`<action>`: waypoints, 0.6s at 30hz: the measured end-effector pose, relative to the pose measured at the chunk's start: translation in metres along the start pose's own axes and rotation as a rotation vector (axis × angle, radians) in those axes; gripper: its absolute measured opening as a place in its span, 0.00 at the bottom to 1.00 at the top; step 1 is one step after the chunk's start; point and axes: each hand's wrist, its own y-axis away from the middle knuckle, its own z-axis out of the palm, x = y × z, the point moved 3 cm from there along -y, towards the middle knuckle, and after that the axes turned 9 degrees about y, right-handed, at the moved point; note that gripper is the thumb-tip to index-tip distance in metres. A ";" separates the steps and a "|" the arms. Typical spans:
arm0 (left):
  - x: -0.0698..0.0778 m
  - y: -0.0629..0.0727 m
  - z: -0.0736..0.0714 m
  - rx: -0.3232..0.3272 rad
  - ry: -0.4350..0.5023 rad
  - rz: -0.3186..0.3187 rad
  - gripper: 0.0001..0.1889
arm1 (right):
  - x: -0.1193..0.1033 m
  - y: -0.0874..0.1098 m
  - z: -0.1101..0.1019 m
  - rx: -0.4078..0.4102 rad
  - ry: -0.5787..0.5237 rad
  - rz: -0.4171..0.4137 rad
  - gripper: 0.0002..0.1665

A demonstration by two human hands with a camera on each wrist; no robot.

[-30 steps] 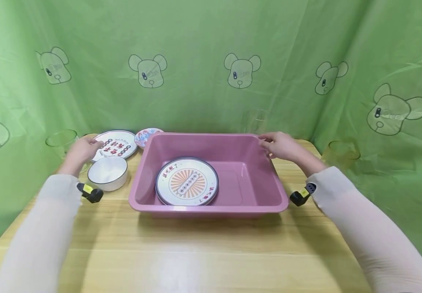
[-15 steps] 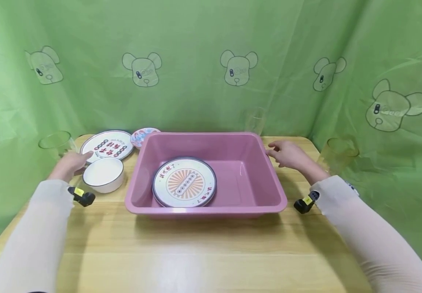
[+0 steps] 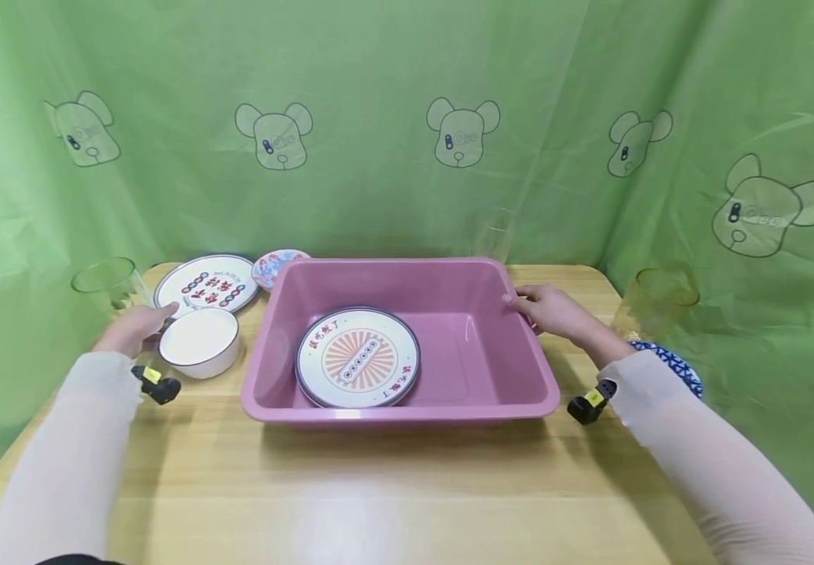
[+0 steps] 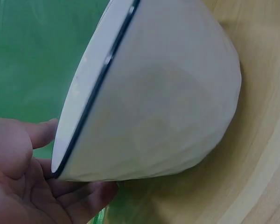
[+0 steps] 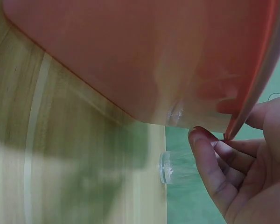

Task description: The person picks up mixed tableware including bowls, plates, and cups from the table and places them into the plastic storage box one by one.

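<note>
My left hand [image 3: 131, 328] is at the left side of a white bowl [image 3: 200, 345] with a dark rim. In the left wrist view its thumb lies at the rim and its fingers [image 4: 84, 198] curl against the outside wall, holding the bowl. My right hand [image 3: 558, 315] grips the right rim of a pink plastic basin [image 3: 399, 413], thumb on top and fingers beneath. Inside the basin, on its left, lies a stack of plates [image 3: 359, 357]; the top one bears an orange ray pattern. The lower plates are mostly hidden.
Behind the bowl lie a white plate [image 3: 180, 286] with red lettering and a small patterned dish [image 3: 275, 268]. Clear glasses [image 3: 106, 276] stand at left and behind the basin; a yellowish glass [image 3: 657, 302] stands at right. A blue-patterned item [image 3: 675, 367] is partly behind my right sleeve.
My left hand has moved down and left from over the lettered plate to the bowl's side. My right hand has left the basin's far right corner and gripped the rim nearer me.
</note>
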 end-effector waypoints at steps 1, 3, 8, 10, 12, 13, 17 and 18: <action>0.000 -0.001 0.000 0.010 0.011 -0.003 0.31 | 0.000 0.000 0.000 -0.003 -0.002 0.004 0.32; -0.001 -0.001 0.001 0.023 0.025 -0.007 0.27 | 0.000 0.001 0.001 -0.004 -0.009 0.006 0.31; -0.003 -0.003 0.002 0.025 0.074 -0.017 0.22 | 0.000 0.002 0.003 -0.016 -0.033 0.005 0.31; -0.005 -0.005 0.002 0.019 0.129 -0.018 0.20 | 0.000 0.002 0.004 -0.024 -0.041 0.006 0.31; -0.007 -0.007 0.002 0.015 0.205 -0.024 0.16 | 0.001 0.002 0.005 -0.030 -0.044 0.008 0.31; -0.008 -0.008 0.002 0.013 0.243 -0.028 0.14 | 0.001 0.002 0.005 -0.031 -0.044 0.008 0.32; -0.011 -0.011 0.001 0.006 0.394 -0.058 0.08 | 0.003 0.001 0.006 -0.034 -0.047 0.006 0.33; -0.011 -0.011 0.001 -0.001 0.436 -0.064 0.07 | 0.003 0.001 0.006 -0.034 -0.048 0.005 0.33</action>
